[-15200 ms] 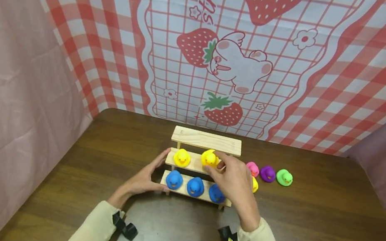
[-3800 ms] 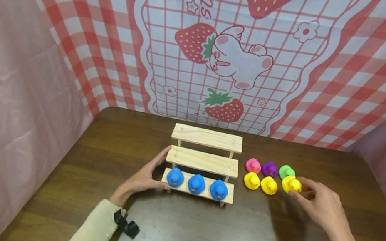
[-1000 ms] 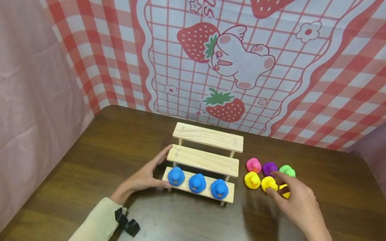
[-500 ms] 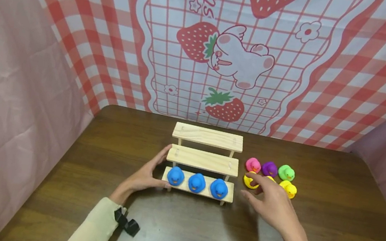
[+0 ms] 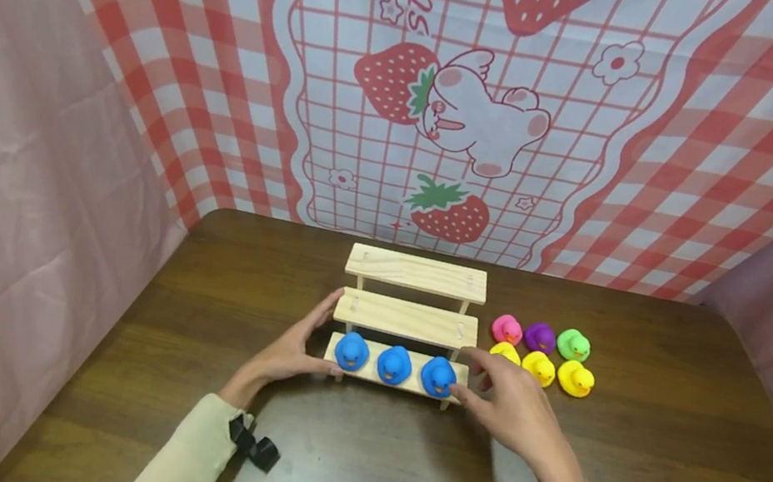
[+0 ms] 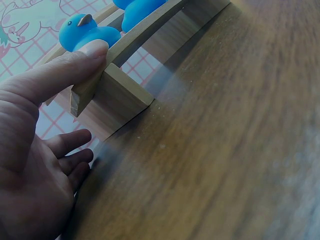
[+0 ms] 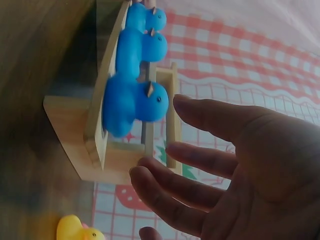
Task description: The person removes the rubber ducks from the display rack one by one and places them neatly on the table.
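Observation:
A three-step wooden display stand (image 5: 408, 319) stands on the table with three blue rubber ducks on its lowest step. My left hand (image 5: 288, 354) braces the stand's left end, fingers spread. In the left wrist view its thumb rests on the lowest step's edge, beside the left blue duck (image 6: 85, 34); the index finger is hidden there. My right hand (image 5: 518, 403) is at the stand's right end, thumb and fingers apart around the nearest blue duck (image 5: 437, 375). In the right wrist view, a gap shows between the fingertips and that blue duck (image 7: 125, 102).
Right of the stand, pink (image 5: 507, 328), purple (image 5: 540, 337) and green (image 5: 573, 344) ducks form a back row. Three yellow ducks (image 5: 575, 379) sit before them, the left one partly behind my right hand. A checked strawberry cloth (image 5: 452, 116) hangs behind the table (image 5: 666, 437).
Two yellow ducks were on the middle step; all three now sit on the table. My right hand let go of the last one and moved left to the blue ducks. My left hand stayed.

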{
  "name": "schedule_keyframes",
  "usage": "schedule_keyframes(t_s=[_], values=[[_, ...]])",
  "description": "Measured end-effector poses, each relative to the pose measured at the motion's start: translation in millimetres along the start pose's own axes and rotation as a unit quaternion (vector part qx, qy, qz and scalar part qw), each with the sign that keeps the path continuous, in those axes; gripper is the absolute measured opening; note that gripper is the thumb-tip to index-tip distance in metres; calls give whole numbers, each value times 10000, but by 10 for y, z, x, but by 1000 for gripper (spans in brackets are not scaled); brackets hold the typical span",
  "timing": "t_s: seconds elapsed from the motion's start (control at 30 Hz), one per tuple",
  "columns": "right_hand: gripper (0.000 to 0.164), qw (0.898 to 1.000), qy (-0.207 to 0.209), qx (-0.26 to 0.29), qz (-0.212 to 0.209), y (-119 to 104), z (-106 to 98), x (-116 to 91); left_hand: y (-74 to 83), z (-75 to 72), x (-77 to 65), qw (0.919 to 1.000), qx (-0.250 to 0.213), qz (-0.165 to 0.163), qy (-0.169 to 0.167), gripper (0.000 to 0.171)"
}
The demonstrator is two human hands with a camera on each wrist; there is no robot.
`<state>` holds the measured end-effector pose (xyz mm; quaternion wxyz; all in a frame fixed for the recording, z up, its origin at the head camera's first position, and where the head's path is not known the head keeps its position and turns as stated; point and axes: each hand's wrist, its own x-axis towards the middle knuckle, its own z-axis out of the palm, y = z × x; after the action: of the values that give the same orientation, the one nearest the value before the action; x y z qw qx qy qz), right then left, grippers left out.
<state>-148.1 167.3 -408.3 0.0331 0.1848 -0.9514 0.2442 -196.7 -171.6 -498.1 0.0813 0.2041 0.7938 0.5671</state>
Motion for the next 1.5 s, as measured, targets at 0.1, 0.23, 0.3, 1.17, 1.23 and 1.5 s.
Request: schedule_keyframes(t_s=[0.1,0.23,0.3,1.17,1.23,1.5], values=[[46,9999,-86,27,58,-32,30,13,-2,0,1,10000,-3,12,-5,116],[49,9998,-163,27,79,-52,70,26,-8,1,6,10000,-19,33,-10,116],[49,9999,-140,-13,53,-48,94,32,-11,1,8,10000,-29,39,-7,116],[40,9968,456,-439,-479,-12,270,10,13,-2,-2,10000,-36,-30,-7,116],[40,9967,473,-440,-483,-13,273,8,15,-2,-4,10000,-22,-35,0,116],[41,9971,459,-392,-459,-17,253,1,21,-3,-11,10000,-9,-27,-8,116]])
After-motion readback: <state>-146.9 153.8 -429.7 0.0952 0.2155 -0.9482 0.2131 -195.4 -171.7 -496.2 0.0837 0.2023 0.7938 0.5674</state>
